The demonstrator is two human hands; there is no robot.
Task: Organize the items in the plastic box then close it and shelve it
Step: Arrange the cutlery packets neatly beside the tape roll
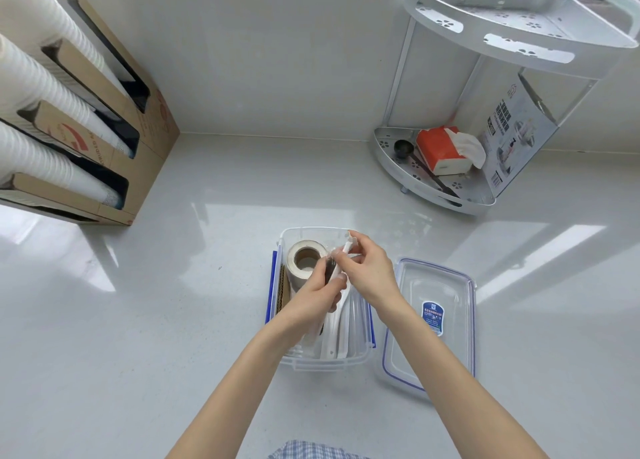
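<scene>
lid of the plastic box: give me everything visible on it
The lid is off the plastic box, lying flat on the white counter just right of it, long side running away from the camera. Clear plastic, rounded rectangle, with a blue seal line inside the rim and a small blue label near its middle. Neither hand touches it; the right forearm crosses above its near left part.

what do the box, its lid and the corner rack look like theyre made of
Box: clear glossy plastic, contents show through. Lid: same clear plastic, blue seal line round its rim. Corner rack: probably white-painted metal, thin punched walls and slim posts.
</scene>
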